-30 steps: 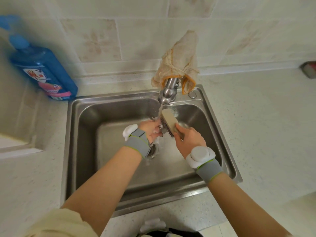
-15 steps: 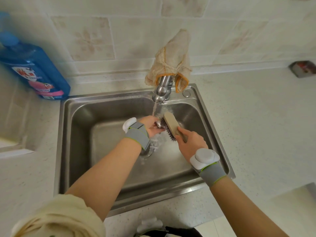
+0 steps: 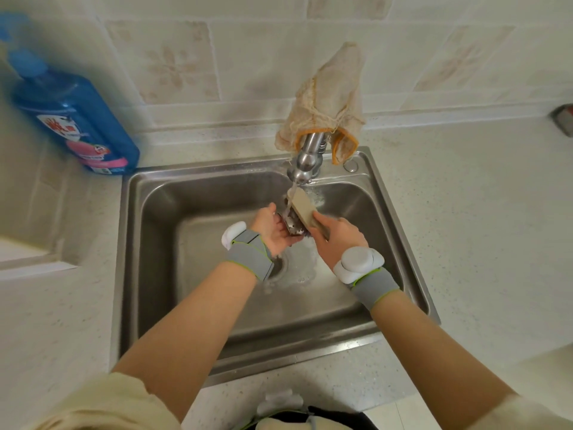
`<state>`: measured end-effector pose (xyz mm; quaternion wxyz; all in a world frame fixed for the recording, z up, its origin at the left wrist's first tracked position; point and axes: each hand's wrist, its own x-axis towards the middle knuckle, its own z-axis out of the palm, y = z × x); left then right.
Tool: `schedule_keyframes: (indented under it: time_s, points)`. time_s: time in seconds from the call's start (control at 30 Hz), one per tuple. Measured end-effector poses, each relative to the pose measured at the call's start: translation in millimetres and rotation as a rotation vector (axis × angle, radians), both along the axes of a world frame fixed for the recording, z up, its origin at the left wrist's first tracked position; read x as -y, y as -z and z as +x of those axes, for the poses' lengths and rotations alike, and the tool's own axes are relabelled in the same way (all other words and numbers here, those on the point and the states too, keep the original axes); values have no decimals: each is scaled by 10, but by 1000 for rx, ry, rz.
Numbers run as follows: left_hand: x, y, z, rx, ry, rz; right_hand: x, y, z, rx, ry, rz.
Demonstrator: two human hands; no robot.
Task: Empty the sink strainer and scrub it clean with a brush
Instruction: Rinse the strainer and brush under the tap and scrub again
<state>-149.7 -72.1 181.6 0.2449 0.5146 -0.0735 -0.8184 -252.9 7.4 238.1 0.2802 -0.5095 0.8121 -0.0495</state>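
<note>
Strainer and brush are together over the sink, so the emptying looks done and the scrubbing is under way. Just nearer than the left wrist, the drain lies open and wet, with nothing seated in it. Above it the left hand cups the strainer, fingers curled round its rim. The right hand, just beside it, grips the brush by its handle with the bristles pressed against the metal. Over the last second the brush head has slid down and back up across the strainer, ending under the water again. I judge this one stroke of several, with rinsing going on at once. Beyond the hands the tap runs, a cloth draped over it. Far to the left of the hands stands a blue bottle.
</note>
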Motion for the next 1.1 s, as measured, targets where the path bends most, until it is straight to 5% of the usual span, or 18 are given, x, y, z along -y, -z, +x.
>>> schedule_keyframes:
  time_s: [0.2,0.43,0.57,1.1]
  points:
    - [-58,63,80,127,85,-80,9,19,116,-21,-106,35]
    - [-177,250,277,395,278,-457,-20,-57,134,3,-144,63]
    - [-181,219,280,499,323,-516,-10,-64,146,-10,-95,60]
    - [-128,-127,328,278,316,-320,370,-88,243,117,-27,-57]
